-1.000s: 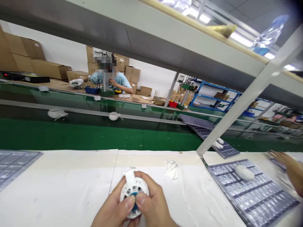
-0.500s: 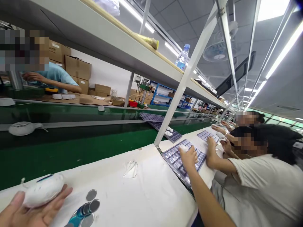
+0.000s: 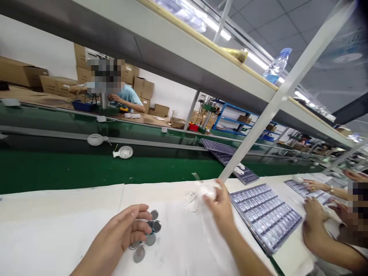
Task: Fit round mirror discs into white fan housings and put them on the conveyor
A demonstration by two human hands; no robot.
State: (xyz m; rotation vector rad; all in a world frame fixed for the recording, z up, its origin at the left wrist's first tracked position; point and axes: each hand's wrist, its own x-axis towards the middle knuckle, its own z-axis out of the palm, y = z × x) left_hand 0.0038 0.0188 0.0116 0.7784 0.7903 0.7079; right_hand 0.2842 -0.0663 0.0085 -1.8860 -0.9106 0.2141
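Observation:
My left hand [image 3: 126, 232] holds nothing I can see, with its fingers loosely curled and apart. Its fingertips are over a small pile of round silver discs [image 3: 151, 239] on the white work surface, partly hiding some. My right hand [image 3: 221, 209] is closed around a small white piece [image 3: 207, 191], too blurred to tell its kind. A crumpled white cloth [image 3: 191, 201] lies just left of that piece. Beyond the surface, a white oval device [image 3: 125, 152] with a short wire lies on the green conveyor belt [image 3: 71, 168].
A compartmented tray [image 3: 266, 216] is right of my right hand. Stacked trays [image 3: 230, 159] rest on the belt behind a slanted white post [image 3: 255, 134]. A shelf [image 3: 172, 57] runs overhead. Co-workers' arms [image 3: 324, 230] are at the right; another person [image 3: 129, 96] sits across.
The white oval device left my left hand and now lies on the belt; that hand moved to the discs. My right hand moved left from the tray with a white piece. The view swung left.

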